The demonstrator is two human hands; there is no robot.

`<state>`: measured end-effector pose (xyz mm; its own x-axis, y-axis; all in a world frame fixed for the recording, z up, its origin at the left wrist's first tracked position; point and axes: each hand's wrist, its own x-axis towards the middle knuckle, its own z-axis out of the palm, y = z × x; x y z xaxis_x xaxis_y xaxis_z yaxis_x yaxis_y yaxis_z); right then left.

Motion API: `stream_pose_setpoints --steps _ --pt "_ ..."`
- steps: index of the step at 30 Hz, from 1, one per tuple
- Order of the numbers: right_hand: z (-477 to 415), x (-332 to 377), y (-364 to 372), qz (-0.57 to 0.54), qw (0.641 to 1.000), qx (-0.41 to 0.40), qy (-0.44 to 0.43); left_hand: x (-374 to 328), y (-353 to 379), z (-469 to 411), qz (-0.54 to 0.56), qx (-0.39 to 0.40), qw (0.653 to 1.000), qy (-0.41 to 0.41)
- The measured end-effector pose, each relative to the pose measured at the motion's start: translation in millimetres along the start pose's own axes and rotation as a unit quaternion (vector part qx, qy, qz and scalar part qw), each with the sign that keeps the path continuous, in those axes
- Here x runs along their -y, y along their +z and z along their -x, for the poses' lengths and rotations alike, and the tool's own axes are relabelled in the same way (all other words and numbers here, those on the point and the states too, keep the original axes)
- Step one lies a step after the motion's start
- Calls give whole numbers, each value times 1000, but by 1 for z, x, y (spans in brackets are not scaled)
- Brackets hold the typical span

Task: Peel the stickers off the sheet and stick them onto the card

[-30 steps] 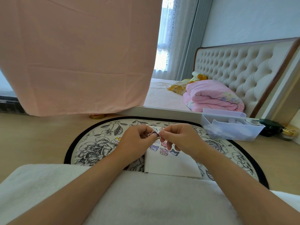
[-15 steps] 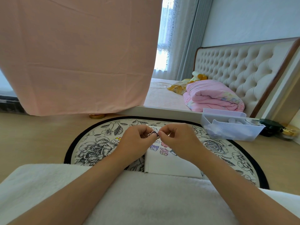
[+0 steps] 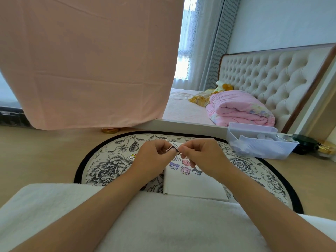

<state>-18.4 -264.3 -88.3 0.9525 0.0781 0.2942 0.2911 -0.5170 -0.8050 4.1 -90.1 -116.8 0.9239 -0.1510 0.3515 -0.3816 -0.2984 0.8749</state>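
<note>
A white card (image 3: 192, 184) lies on the round floral mat (image 3: 109, 164), with several small cartoon stickers (image 3: 184, 169) stuck near its far edge. Above the card, my left hand (image 3: 154, 157) pinches a small dark sticker piece (image 3: 172, 149) between thumb and forefinger. My right hand (image 3: 201, 155) meets it fingertip to fingertip and pinches the piece's right edge. Whether backing or sticker is in each hand is too small to tell. A loose sticker (image 3: 132, 157) lies on the mat left of my left hand.
A clear plastic bin (image 3: 260, 142) stands at the mat's right rear, with dark jars (image 3: 305, 145) beyond it. A pink cloth (image 3: 87, 60) hangs at the back left, a bed with a folded pink quilt (image 3: 240, 109) behind. A white fluffy blanket (image 3: 163, 224) covers my lap.
My right hand has shifted slightly left toward my left hand; both keep pinching the small sticker piece above the card.
</note>
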Motion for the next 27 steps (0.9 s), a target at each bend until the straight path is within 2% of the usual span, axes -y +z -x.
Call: stream_pose_setpoints --steps 8,14,18,22,24,27 --pt "0 -2 5 73 996 -7 -42 -2 2 3 -14 6 1000 15" --pt "0 -1 6 38 999 -10 -25 0 2 1 -29 -3 1000 9" --pt "1 -1 5 15 999 -29 -7 0 2 3 -93 -58 993 45" --pt "0 -3 10 37 996 -74 -13 -7 0 8 -204 -127 964 118" --pt "0 -4 10 74 991 -98 -42 -8 2 8 -194 -103 971 98" --pt "1 -5 10 119 983 -114 -77 -8 6 7 -109 -63 992 30"
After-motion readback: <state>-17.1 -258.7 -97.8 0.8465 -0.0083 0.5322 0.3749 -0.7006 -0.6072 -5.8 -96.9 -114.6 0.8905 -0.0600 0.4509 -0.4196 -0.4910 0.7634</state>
